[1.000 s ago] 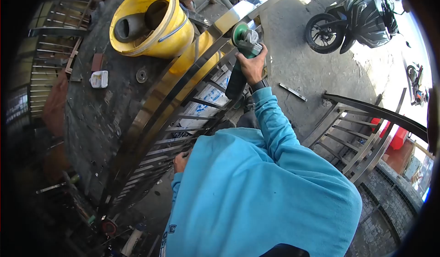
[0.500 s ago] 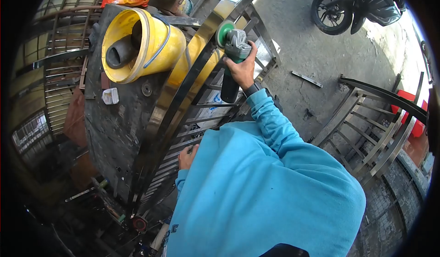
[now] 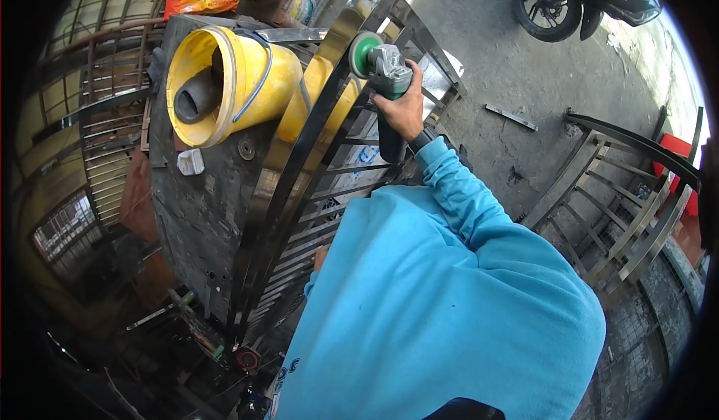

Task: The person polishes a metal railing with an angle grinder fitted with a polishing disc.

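Since the earlier frame, the left hand [image 3: 320, 257] has been mostly hidden behind the blue sweatshirt [image 3: 442, 293]; its grip cannot be told. The angle grinder [image 3: 391, 74] is gripped in the right hand [image 3: 405, 113], its green disc [image 3: 364, 55] held at the metal rail [image 3: 298, 162]. Shine is seen there, but how much has been finished or left cannot be judged
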`<state>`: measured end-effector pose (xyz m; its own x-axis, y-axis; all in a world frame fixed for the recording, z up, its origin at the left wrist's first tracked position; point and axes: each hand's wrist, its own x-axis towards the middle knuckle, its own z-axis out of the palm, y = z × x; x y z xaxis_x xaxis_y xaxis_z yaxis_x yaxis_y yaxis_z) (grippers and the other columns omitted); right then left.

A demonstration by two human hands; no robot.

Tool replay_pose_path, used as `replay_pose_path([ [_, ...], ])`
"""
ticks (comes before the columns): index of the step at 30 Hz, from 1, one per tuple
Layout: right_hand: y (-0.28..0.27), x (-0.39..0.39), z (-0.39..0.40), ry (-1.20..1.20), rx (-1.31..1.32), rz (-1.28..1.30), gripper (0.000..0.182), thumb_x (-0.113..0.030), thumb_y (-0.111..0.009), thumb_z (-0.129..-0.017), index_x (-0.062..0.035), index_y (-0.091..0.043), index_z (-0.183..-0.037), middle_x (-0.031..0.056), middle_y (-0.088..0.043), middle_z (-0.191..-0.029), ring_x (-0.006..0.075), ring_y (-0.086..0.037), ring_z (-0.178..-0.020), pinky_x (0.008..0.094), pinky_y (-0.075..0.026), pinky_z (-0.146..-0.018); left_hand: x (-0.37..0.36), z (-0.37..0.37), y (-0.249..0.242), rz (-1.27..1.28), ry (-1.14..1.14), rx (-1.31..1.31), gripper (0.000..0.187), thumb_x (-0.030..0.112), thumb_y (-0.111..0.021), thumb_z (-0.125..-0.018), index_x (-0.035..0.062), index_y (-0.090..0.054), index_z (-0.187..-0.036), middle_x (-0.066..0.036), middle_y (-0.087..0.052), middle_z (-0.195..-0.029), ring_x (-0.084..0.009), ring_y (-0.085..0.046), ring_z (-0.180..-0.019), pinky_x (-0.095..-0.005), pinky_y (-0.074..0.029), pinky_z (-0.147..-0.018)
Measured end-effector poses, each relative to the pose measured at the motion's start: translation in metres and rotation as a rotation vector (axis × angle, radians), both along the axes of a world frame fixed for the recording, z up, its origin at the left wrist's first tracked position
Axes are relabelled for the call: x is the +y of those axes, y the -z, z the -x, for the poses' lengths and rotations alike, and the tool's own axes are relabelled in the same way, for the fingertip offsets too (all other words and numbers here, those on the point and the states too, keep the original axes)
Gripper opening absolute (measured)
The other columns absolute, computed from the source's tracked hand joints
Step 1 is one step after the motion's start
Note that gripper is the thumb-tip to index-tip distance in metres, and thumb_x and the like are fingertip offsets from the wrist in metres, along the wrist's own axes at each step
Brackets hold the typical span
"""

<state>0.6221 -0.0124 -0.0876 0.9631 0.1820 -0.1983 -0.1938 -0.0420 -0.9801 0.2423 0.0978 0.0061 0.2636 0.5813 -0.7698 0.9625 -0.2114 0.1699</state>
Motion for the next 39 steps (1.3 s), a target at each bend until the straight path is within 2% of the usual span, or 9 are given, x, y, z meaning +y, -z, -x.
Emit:
replay_pose_path([
  [3,-0.010,0.003,-0.028,0.054,0.068,0.020,0.091,-0.019,-0.087,-0.064,-0.0036,-0.035,-0.137,0.0204,-0.060,-0.118,0.0297,-0.062,-0.108,0.0376,-0.049,-0.095,-0.003,0.011,0.003,-0.003,-0.030,0.027,0.066,0.055,-0.066,-0.086,-0.0054,-0.068,-0.112,-0.023,-0.071,-0.105,-0.0341,-0.068,-0.100,-0.0406,-0.050,-0.089],
  [7,0.002,0.006,-0.042,0.089,0.015,-0.026,0.089,-0.020,-0.088,-0.066,-0.0035,-0.036,-0.136,0.0203,-0.060,-0.118,0.0293,-0.062,-0.109,0.0368,-0.049,-0.095,-0.002,0.026,0.003,0.000,-0.045,0.069,0.066,0.055,-0.066,-0.086,-0.0053,-0.068,-0.112,-0.023,-0.071,-0.105,-0.0339,-0.068,-0.100,-0.0407,-0.050,-0.089],
  [14,0.003,-0.011,-0.008,-0.122,-0.020,0.006,0.090,-0.018,-0.088,-0.065,-0.0063,-0.035,-0.138,0.0204,-0.065,-0.117,0.0288,-0.065,-0.109,0.0386,-0.051,-0.094,0.005,0.029,0.015,0.020,-0.053,0.112,0.066,0.056,-0.066,-0.086,-0.0052,-0.069,-0.112,-0.023,-0.071,-0.104,-0.0336,-0.067,-0.099,-0.0407,-0.050,-0.088],
  [23,-0.014,0.003,-0.053,0.032,-0.016,-0.008,0.085,-0.018,-0.085,-0.067,-0.0057,-0.036,-0.136,0.0213,-0.063,-0.115,0.0296,-0.064,-0.106,0.0381,-0.051,-0.093,0.004,0.057,0.021,0.035,-0.123,0.177,0.067,0.056,-0.065,-0.086,-0.0050,-0.069,-0.111,-0.022,-0.071,-0.104,-0.0331,-0.067,-0.097,-0.0408,-0.050,-0.088],
  [27,-0.011,0.002,-0.033,-0.006,-0.110,-0.045,0.088,-0.017,-0.086,-0.066,-0.0064,-0.036,-0.138,0.0204,-0.063,-0.115,0.0284,-0.064,-0.106,0.0378,-0.051,-0.094,0.014,0.052,0.023,0.037,-0.121,0.200,0.067,0.057,-0.065,-0.086,-0.0050,-0.069,-0.111,-0.022,-0.071,-0.103,-0.0329,-0.067,-0.097,-0.0409,-0.050,-0.087],
  [31,0.002,-0.004,-0.011,-0.093,-0.029,-0.080,0.089,-0.016,-0.086,-0.066,-0.0068,-0.035,-0.139,0.0212,-0.064,-0.116,0.0281,-0.065,-0.108,0.0375,-0.051,-0.094,0.023,0.046,0.023,0.040,-0.122,0.222,0.067,0.057,-0.065,-0.086,-0.0049,-0.069,-0.111,-0.022,-0.071,-0.103,-0.0327,-0.067,-0.096,-0.0409,-0.050,-0.087],
  [35,-0.006,-0.008,-0.027,-0.039,0.018,0.000,0.088,-0.016,-0.085,-0.068,-0.0050,-0.033,-0.139,0.0214,-0.062,-0.116,0.0295,-0.064,-0.107,0.0372,-0.051,-0.094,0.022,0.053,0.023,0.048,-0.147,0.250,0.067,0.058,-0.065,-0.086,-0.0048,-0.069,-0.111,-0.022,-0.071,-0.103,-0.0325,-0.067,-0.096,-0.0410,-0.050,-0.087],
  [37,0.009,-0.002,-0.042,0.051,-0.072,0.022,0.085,-0.019,-0.083,-0.068,-0.0060,-0.034,-0.137,0.0228,-0.067,-0.111,0.0314,-0.069,-0.101,0.0385,-0.054,-0.088,0.019,0.055,0.020,0.053,-0.161,0.265,0.068,0.058,-0.065,-0.086,-0.0048,-0.069,-0.111,-0.021,-0.071,-0.103,-0.0324,-0.067,-0.095,-0.0410,-0.050,-0.086],
  [39,0.010,-0.001,-0.046,0.069,-0.063,-0.001,0.085,-0.020,-0.083,-0.069,-0.0057,-0.034,-0.137,0.0228,-0.066,-0.111,0.0304,-0.068,-0.100,0.0380,-0.054,-0.088,0.019,0.056,0.020,0.058,-0.168,0.276,0.068,0.058,-0.065,-0.086,-0.0048,-0.069,-0.111,-0.021,-0.072,-0.102,-0.0323,-0.067,-0.095,-0.0410,-0.050,-0.086],
])
